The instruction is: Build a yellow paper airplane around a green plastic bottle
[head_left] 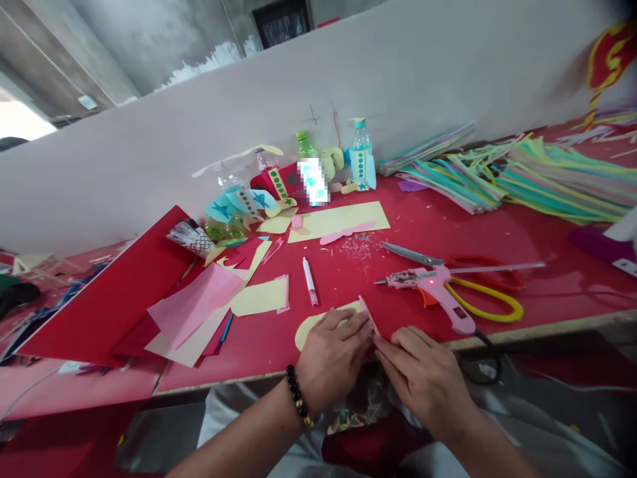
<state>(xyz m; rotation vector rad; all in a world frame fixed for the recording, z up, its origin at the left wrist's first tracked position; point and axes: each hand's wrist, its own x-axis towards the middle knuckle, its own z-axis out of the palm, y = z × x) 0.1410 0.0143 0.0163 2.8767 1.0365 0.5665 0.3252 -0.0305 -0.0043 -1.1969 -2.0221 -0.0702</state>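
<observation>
A pale yellow paper piece (307, 330) with a rounded left end lies at the table's front edge. My left hand (334, 355), wearing a beaded bracelet, holds it down from above with bent fingers. Along the right end of this paper runs a narrow pink strip (367, 311). My right hand (421, 372) has its thumb and fingers closed at the strip's near end, touching the left fingertips; the exact grip is partly hidden. A similar yellow piece (259, 297) with a pink strip on its end lies farther left. Beyond my hands lies a white pen (309, 281).
A pink glue gun (438, 282) with its light on lies over large scissors (485, 305) at the right. Decorated bottles (361, 156) stand along the wall. Pipe cleaners (552, 176) are heaped behind. Pink sheets (199, 302) and a leaning red board (107, 295) occupy the left.
</observation>
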